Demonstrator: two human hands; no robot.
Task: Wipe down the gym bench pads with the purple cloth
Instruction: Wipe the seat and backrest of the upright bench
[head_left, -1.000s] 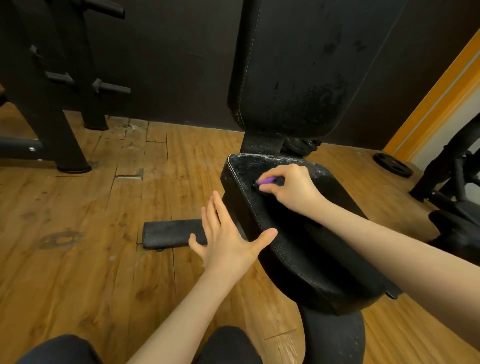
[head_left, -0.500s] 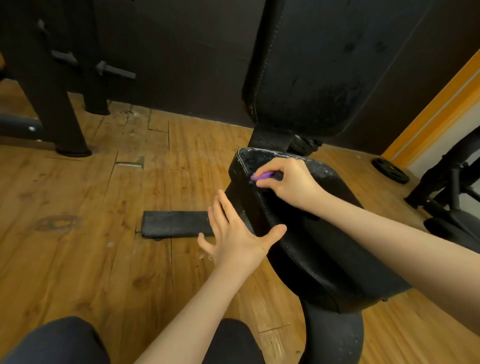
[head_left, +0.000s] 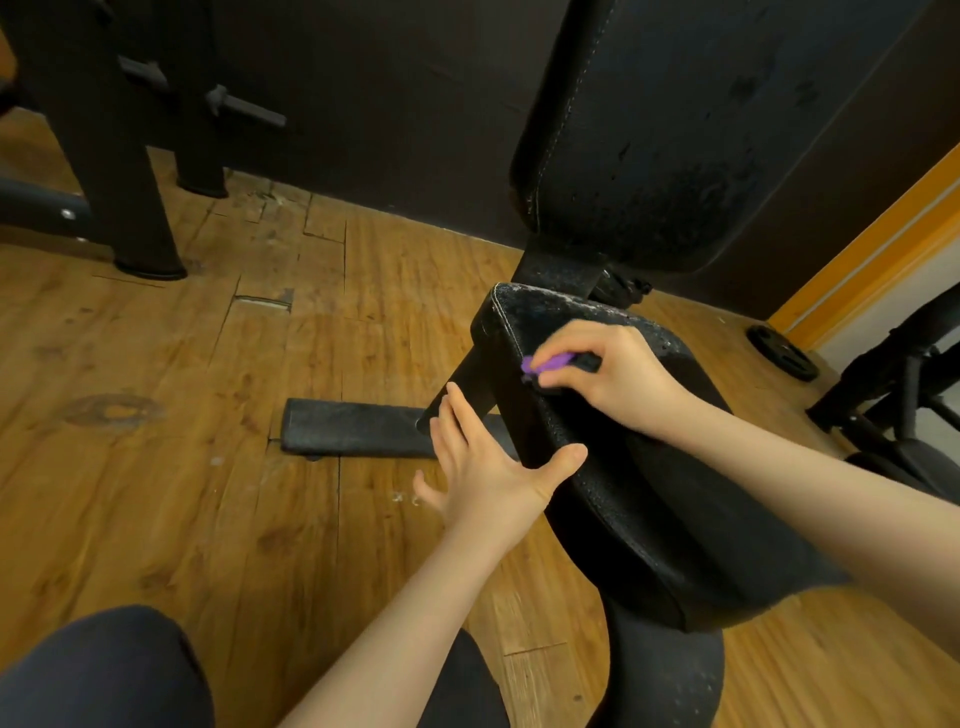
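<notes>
Leftmost, well away from the seat pad (head_left: 649, 493), black rack posts (head_left: 111, 156) are planted on the wood floor (head_left: 156, 467), with pegs (head_left: 244, 106) jutting from them. A grey foot bar (head_left: 358, 428) is laid flat on the floor just left of the seat pad, its right end hidden behind the left hand (head_left: 485, 465). That hand is held flat against the pad's left side wall, fingers straight and close together, pointing up and away, the thumb spread out and pressed on the pad's upper edge; nothing is gripped by it. Dark trouser knees (head_left: 104, 670) are seen at the bottom, below and left of the pad.

On the seat pad's top, near its far left corner, the purple cloth (head_left: 545, 364) is pinched by the right hand (head_left: 608, 376); the fingers are curled round it with the thumb beneath, so only a small purple fold is left showing. The cloth is pressed to the pad surface by the stitched seam. Whitish dust is seen along the pad's far edge. Behind and above the seat pad, the back pad (head_left: 675, 130) is raised steeply, scuffed and speckled near its lower end. Right of the seat pad, a weight plate (head_left: 782, 353) is laid on the floor by an orange wall strip (head_left: 878, 249), and dark machine parts (head_left: 904, 395) are seen at the far right.
</notes>
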